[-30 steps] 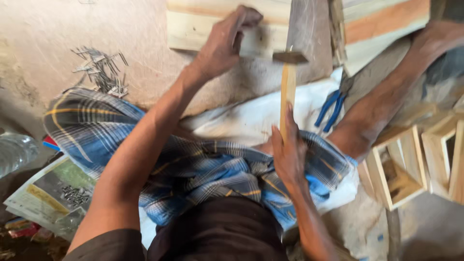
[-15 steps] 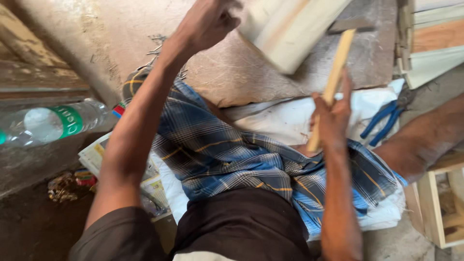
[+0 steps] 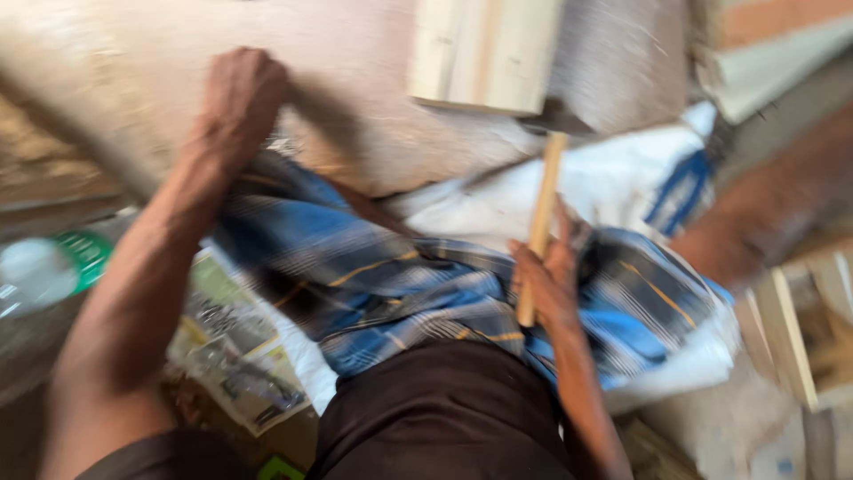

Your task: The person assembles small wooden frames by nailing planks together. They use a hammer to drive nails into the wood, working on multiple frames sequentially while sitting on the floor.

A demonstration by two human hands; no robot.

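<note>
Right hand (image 3: 553, 283) grips the hammer (image 3: 540, 227) handle below the pale wooden piece (image 3: 484, 53) at twelve o'clock; left hand (image 3: 242, 93), fingers curled, presses the board (image 3: 355, 133) at ten o'clock, seemingly steadying between blows.

The person wears a blue plaid wrap (image 3: 400, 284) crossed by thin yellow and white lines, draped over the lap. Just below that wrap sits a dark brown garment (image 3: 444, 413). Both forearms are bare, without sleeves.

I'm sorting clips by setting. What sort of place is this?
Probably a small floor-level woodworking shop: the right hand holds a hammer, beside a pale wooden piece and small wooden boxes.
</note>
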